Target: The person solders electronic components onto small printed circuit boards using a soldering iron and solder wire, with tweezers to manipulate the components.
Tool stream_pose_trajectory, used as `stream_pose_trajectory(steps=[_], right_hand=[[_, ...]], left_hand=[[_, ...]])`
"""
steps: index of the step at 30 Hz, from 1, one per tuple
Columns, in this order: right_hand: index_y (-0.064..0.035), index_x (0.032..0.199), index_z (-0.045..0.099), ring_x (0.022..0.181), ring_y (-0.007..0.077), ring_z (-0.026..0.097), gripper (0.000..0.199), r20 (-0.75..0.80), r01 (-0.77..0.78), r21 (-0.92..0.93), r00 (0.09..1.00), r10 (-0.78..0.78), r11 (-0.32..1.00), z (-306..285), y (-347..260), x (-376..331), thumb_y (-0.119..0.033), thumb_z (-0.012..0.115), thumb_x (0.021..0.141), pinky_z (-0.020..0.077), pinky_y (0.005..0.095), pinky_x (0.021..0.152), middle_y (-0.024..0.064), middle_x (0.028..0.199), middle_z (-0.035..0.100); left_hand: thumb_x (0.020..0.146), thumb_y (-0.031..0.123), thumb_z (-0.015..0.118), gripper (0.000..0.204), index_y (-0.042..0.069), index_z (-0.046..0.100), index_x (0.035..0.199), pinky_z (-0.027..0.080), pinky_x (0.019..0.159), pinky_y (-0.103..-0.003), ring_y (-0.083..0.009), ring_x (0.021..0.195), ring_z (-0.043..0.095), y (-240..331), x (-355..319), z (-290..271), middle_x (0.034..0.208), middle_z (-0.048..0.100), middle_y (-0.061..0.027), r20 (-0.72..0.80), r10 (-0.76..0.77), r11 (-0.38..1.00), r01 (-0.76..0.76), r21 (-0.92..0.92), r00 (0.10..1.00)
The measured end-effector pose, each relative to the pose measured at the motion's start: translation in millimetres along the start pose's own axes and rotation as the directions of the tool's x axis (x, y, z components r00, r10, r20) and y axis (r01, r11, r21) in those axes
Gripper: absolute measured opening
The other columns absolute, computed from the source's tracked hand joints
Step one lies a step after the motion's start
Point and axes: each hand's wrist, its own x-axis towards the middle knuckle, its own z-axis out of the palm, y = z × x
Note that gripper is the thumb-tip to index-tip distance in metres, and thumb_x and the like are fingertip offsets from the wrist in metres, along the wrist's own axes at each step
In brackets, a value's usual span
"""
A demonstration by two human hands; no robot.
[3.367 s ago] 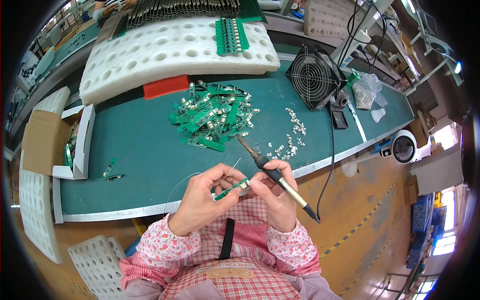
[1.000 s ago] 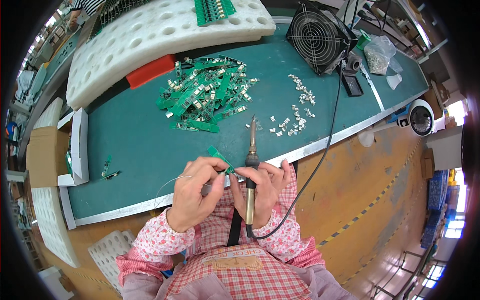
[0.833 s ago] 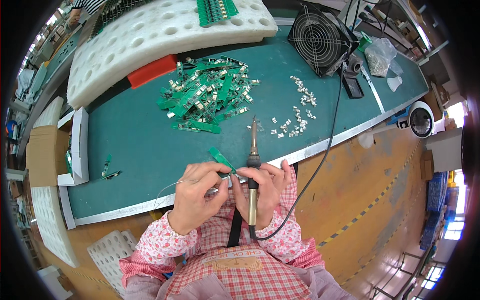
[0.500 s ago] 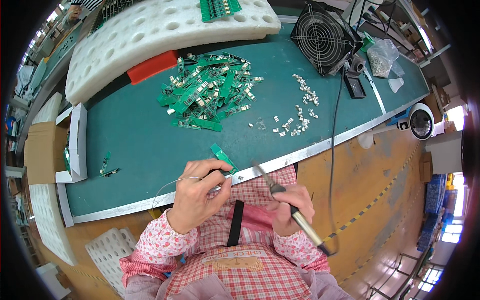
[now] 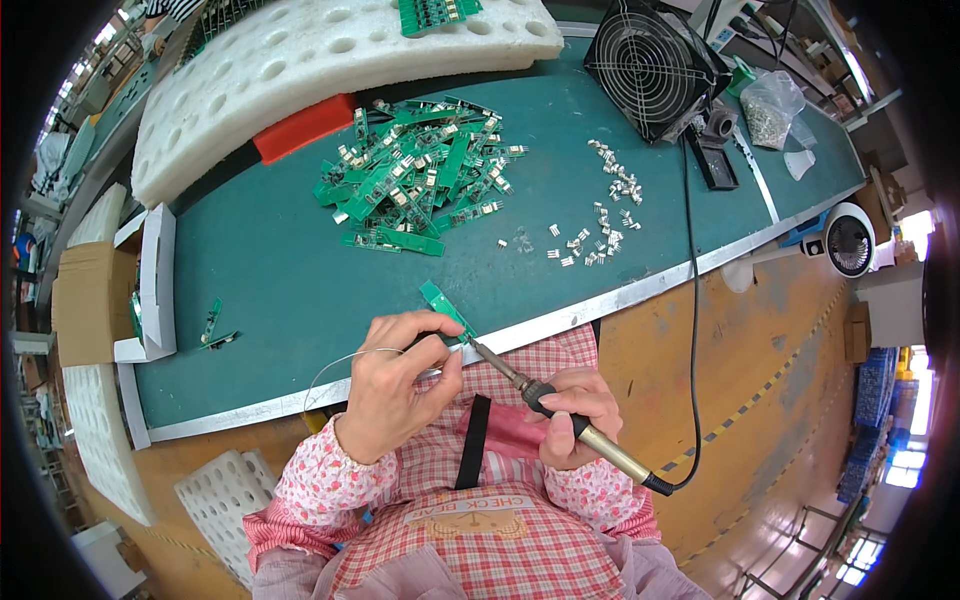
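Note:
My right hand (image 5: 578,415) is closed round the grip of a soldering iron (image 5: 612,452), whose metal shaft points up and left. Its tip meets the near end of a narrow green circuit board (image 5: 446,307) lying at the table's front edge. On the other side, my left hand (image 5: 402,375) is closed in a pinch on a thin solder wire (image 5: 330,368), which loops out behind the fingers. The left fingertips are against the board's near end and partly hide it. Further back rises a heap of similar green circuit boards (image 5: 420,180).
Small white connectors (image 5: 603,235) lie scattered right of the heap. A black fan (image 5: 650,75) and an iron stand (image 5: 714,160) are at the back right, near a bag of small parts (image 5: 768,110). White foam (image 5: 300,80) spans the back; a cardboard box (image 5: 90,305) stands left.
The soldering iron has swung left and down, so its tip, formerly apart from the board, is now at the board's near end. My left hand has barely moved.

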Motion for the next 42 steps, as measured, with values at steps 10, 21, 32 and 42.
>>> stream_pose_trajectory(steps=[10,21,32,42], right_hand=[[-0.0072,0.094,0.07,0.068,0.0249,0.063,0.018,0.169,0.187,-0.106,0.971,-0.167,0.977,-6,0,7,-0.01,0.071,0.077,0.0537,0.036,0.06,0.0102,0.079,0.063],[-0.0045,0.094,0.069,0.067,0.0242,0.062,0.018,0.132,0.187,-0.109,0.976,-0.172,0.976,-3,-4,10,-0.007,0.068,0.076,0.0522,0.035,0.059,0.0083,0.072,0.062],[0.0047,0.098,0.056,0.061,0.0114,0.057,0.017,0.152,-0.206,0.215,0.973,0.176,0.955,-18,3,41,-0.011,0.06,0.092,0.0496,0.0254,0.054,0.0163,0.093,0.058],[0.004,0.097,0.057,0.063,0.0117,0.058,0.016,0.218,-0.249,0.258,0.956,0.195,0.934,-21,14,49,-0.011,0.061,0.093,0.0493,0.0256,0.055,0.0143,0.088,0.059]], left_hand=[[0.073,0.003,0.074,0.014,0.005,0.061,0.072,0.046,0.076,-0.037,-0.0247,0.083,0.064,2,0,-1,0.099,0.068,-0.0043,0.012,-0.014,1.0,0.014,0.008,1.0],[0.076,0.001,0.071,0.013,0.003,0.059,0.072,0.044,0.072,-0.036,-0.0235,0.077,0.061,2,2,1,0.101,0.07,-0.0048,-0.016,-0.013,1.0,0.013,0.002,1.0],[0.073,0.001,0.073,0.013,0.004,0.06,0.072,0.045,0.073,-0.036,-0.024,0.077,0.059,2,-1,2,0.1,0.069,-0.0048,-0.019,-0.008,1.0,0.008,0.017,1.0],[0.071,0.0,0.073,0.013,0.005,0.06,0.072,0.044,0.071,-0.036,-0.0241,0.074,0.057,3,2,4,0.099,0.067,-0.0051,-0.026,-0.005,0.999,0.006,0.04,1.0]])
